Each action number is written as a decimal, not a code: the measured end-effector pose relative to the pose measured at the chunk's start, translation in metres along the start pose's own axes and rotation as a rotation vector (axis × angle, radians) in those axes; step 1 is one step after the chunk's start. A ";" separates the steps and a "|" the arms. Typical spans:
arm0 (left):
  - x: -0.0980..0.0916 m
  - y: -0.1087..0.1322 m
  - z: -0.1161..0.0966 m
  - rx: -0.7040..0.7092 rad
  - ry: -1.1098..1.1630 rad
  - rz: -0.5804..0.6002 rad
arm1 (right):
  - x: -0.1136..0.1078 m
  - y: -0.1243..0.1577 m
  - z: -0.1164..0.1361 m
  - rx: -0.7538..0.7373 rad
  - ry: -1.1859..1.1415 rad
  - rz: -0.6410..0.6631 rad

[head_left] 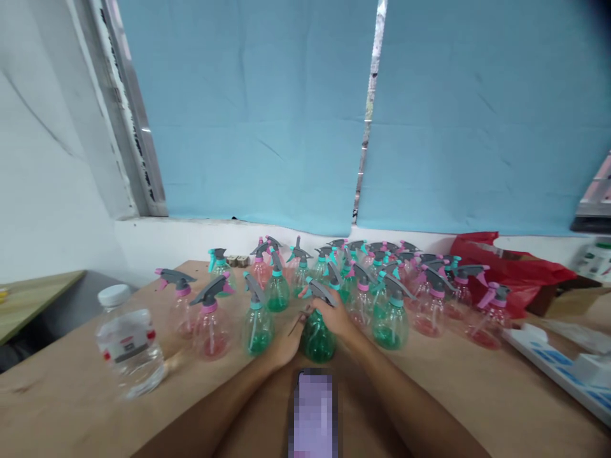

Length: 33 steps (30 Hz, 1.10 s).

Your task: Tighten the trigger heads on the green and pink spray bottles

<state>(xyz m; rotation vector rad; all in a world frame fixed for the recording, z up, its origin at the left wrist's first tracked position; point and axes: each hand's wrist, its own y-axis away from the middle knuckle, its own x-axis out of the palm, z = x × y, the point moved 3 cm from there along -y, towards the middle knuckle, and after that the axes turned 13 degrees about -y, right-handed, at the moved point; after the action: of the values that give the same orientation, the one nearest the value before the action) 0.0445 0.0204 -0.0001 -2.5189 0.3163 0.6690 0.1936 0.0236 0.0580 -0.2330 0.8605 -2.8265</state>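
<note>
A green spray bottle with a grey and teal head (319, 337) stands upright on the table, between my two hands. My right hand (334, 313) is wrapped round its neck and spray head. On the left side of the same bottle, my left hand (291, 337) is closed, with a thin dark object (298, 321) at its fingers, too blurred to name. Close by on the left stands another green spray bottle (259, 331), and on the right one more green spray bottle (390, 327).
Several pink and green spray bottles crowd the wooden table (52, 388). A large clear water bottle (128, 343) stands left. To the right are a red bag (515, 270), a cardboard box (568, 299) and a white-blue tray (563, 366). A pixelated phone-like shape (313, 413) lies near front.
</note>
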 end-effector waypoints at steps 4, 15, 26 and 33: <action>0.000 -0.001 0.002 -0.013 -0.012 0.037 | 0.002 0.001 -0.002 0.044 -0.088 0.104; -0.004 0.003 -0.004 0.035 -0.072 0.095 | -0.002 0.005 0.007 0.041 -0.090 0.027; -0.003 0.000 -0.003 0.077 -0.149 0.132 | -0.006 0.002 -0.005 -0.001 -0.050 0.052; -0.001 0.000 0.001 0.060 -0.142 0.143 | -0.005 0.001 -0.008 0.017 -0.060 0.049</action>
<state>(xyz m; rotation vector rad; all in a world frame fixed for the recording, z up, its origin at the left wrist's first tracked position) 0.0428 0.0207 -0.0003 -2.3932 0.4617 0.8755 0.1975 0.0282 0.0507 -0.2891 0.8174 -2.7651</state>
